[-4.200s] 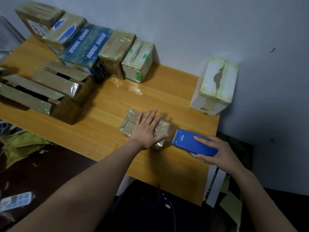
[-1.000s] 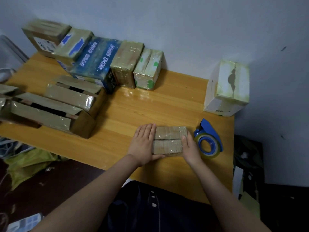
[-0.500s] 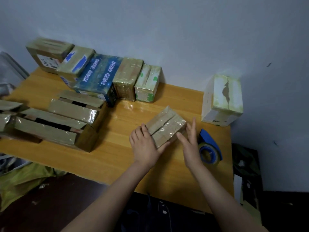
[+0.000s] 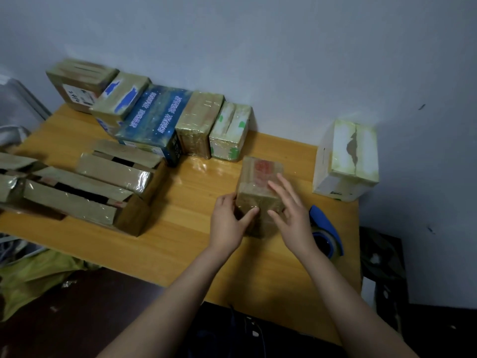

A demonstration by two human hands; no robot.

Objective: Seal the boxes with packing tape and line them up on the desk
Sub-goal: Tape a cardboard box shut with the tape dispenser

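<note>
Head camera looks steeply down, close over the desk [image 4: 180, 244].

The left hand [image 4: 228, 220] grips the small taped box [image 4: 259, 177] on the wooden surface [image 4: 180, 228]; the right hand [image 4: 293, 213] rests with straight fingers on its right side. A blue tape dispenser [image 4: 326, 228] lies just beside.

Box [image 4: 259, 192] under my fingers [image 4: 251, 211]: brown cardboard, glossy tape skin, wrinkled. Bench [image 4: 180, 228]: smooth varnished wood, slight sheen. Tape dispenser [image 4: 326, 228]: blue plastic.

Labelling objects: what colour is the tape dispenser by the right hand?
Blue. The tape dispenser shows best in the head view.
</note>
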